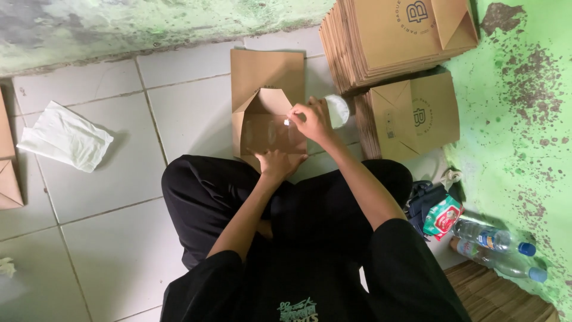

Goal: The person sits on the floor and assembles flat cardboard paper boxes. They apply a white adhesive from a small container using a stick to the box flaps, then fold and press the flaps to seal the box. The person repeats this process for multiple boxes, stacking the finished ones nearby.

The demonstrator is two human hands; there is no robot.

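A floor of large white tiles (107, 238) meets a worn, pale green wall along the top and right of the head view, and the person sits cross-legged on the tiles in black clothes. At the far left edge lies part of a flat brown cardboard piece (7, 173), and just right of it a crumpled white plastic bag (64, 137) rests on the tiles, well apart from the hands. In the middle, in front of the knees, lies a flat brown cardboard box blank with a clear window (266, 104). The left hand (278, 162) presses flat on its near edge, fingers spread and gripping nothing. The right hand (311, 121) hovers over the window with thumb and forefinger pinched on a small white sticker (286, 122). Just beyond that hand sits a white roll (338, 110), partly hidden. Further right, a tall stack of the same brown cardboard blanks (393, 39) leans at the wall, with a lower stack (411, 116) in front. Near the right knee lie a green and red packet (442, 217) and two clear plastic bottles with blue caps (494, 247).
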